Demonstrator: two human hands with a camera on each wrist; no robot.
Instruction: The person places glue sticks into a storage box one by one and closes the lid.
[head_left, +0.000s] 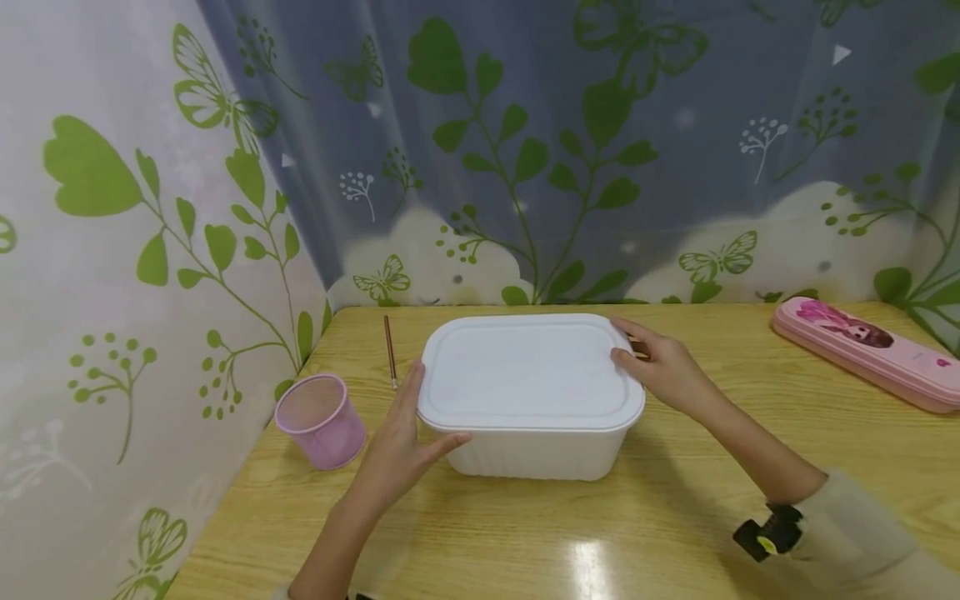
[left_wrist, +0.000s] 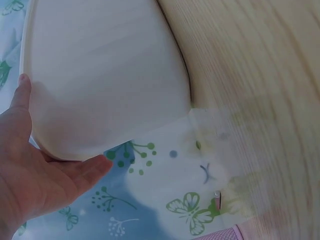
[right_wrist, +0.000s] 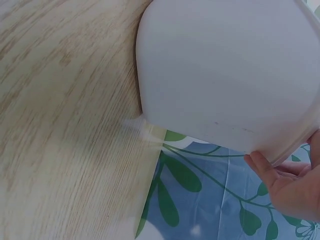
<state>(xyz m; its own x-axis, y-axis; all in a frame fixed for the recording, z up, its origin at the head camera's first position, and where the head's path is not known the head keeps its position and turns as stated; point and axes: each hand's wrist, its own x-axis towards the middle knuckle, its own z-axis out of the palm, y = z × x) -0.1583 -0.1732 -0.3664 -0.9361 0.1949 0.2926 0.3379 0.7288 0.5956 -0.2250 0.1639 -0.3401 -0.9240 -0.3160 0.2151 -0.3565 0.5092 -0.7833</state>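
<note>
- Right now your left hand [head_left: 397,446] rests against the near-left corner of the white rectangular plastic box [head_left: 536,454], which stands lidded near the middle of the pale wooden desk [head_left: 675,542].
- Your fingers on that hand are fairly straight, the thumb lying under the rim of the white flat plastic lid [head_left: 525,371] and the palm touching the box's end; the left wrist view shows the same open, flat hold along the box's wall [left_wrist: 105,85], with the hand [left_wrist: 35,185] not curled round anything.
- Your right hand [head_left: 663,367] sits at the far-right corner of the lid, its fingertips on the lid's edge, the fingers only gently bent.
- From the right wrist view you see just a few fingers [right_wrist: 287,187] under the rim of the box [right_wrist: 225,70]; whether they pinch the rim you cannot tell from there.
- Left of the box, a pink mesh pen cup [head_left: 321,421] stands near the desk's left edge, apart from your left hand.
- Behind that cup, a thin brown pencil [head_left: 390,350] lies on the desk, just beside the box's far-left corner.
- Well off to the right, a long pink pencil case with a printed figure [head_left: 870,350] lies near the desk's back corner.
- Behind the desk hangs a curtain printed with green leaves and butterflies [head_left: 525,150].
</note>
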